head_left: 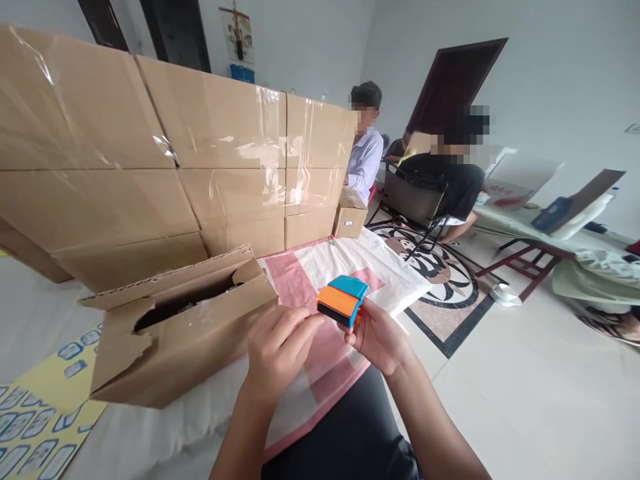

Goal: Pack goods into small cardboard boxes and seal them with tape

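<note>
A small blue-and-orange plastic piece (pixel 341 301) with a black front edge is held up above the cloth; its exact kind is unclear. My right hand (pixel 384 339) grips its right side, with the thumb below and other fingers partly hidden behind it. My left hand (pixel 281 348) is closed in a pinch, fingertips right by the piece's black left corner. Whether anything small sits in that pinch, or the tips touch the piece, I cannot tell. Left of my hands stands an opened cardboard box (pixel 200 340) with torn flaps and dark contents that are hard to see.
Taped cardboard boxes (pixel 230 140) are stacked behind the opened one. Yellow sticker sheets (pixel 50 413) lie at the lower left. Beneath my hands is a pink-and-white cloth (pixel 287 273). A small box (pixel 350 217) stands farther back. People sit beyond, one on a chair (pixel 413 197).
</note>
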`<state>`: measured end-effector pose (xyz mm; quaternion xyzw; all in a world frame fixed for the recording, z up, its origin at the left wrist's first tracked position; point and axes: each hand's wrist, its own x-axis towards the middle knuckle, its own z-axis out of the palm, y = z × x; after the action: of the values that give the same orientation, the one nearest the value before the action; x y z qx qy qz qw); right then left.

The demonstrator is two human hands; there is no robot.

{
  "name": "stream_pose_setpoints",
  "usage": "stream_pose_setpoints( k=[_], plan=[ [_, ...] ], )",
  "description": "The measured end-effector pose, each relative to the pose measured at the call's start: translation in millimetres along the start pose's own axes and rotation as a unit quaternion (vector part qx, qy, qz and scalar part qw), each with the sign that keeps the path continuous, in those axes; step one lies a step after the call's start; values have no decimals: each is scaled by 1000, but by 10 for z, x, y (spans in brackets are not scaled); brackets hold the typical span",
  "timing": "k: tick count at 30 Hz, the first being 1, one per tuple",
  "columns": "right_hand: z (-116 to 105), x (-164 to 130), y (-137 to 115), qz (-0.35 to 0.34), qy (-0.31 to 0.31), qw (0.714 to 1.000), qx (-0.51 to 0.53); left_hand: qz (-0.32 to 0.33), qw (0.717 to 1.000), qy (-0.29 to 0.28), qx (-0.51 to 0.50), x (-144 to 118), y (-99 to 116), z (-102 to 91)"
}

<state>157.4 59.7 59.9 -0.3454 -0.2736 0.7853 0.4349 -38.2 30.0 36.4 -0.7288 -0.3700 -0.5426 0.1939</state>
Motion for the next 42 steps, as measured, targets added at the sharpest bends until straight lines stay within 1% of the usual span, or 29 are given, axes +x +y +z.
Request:
stream_pose_setpoints(
  k=[3,5,8,10,12,13,15,17,19,21,23,24,28,33,36,37,39,40,42],
  plan=[
    [11,151,-10,2,40,999,-14,19,999,-25,33,34,66,-16],
    [44,283,-30,-4,52,998,-39,28,996,-50,64,25,76,-15],
    [54,519,-57,-18,79,993,-88,34,989,-89,117,-27,42,-3],
    [22,669,-62,-27,79,990,-116,36,984,-100,143,-66,10,9],
    [-19,787,-54,-51,69,986,-145,37,981,-104,159,-92,-11,24],
    [-35,834,-49,-75,67,981,-165,37,980,-105,164,-99,-14,33],
    [-46,911,-44,-135,65,964,-218,37,978,-110,174,-103,-4,56],
    [-39,990,-58,-174,66,947,-260,33,977,-110,181,-98,25,81],
    [-31,1087,-94,-191,90,939,-270,26,977,-105,182,-90,64,102],
    [-39,1198,-140,-212,139,930,-264,23,978,-104,181,-79,101,114],
    [-63,1297,-179,-226,174,921,-265,23,977,-107,183,-64,126,116],
    [-77,1334,-191,-225,177,919,-271,23,976,-109,186,-57,133,115],
    [-122,1416,-198,-225,159,913,-301,21,973,-116,199,-39,132,118],
    [-156,1524,-157,-235,161,898,-335,17,968,-127,215,-45,105,107],
    [-177,1571,-137,-263,168,872,-377,7,969,-128,211,-51,84,70],
    [-179,1565,-143,-275,163,862,-393,2,970,-126,206,-54,82,61],
    [-175,1514,-187,-301,134,838,-434,-20,975,-117,187,-69,93,61],
    [-168,1469,-227,-318,112,821,-460,-39,978,-113,168,-84,106,73],
    [-149,1357,-335,-356,69,773,-520,-103,982,-118,106,-131,150,116]
  ],
)
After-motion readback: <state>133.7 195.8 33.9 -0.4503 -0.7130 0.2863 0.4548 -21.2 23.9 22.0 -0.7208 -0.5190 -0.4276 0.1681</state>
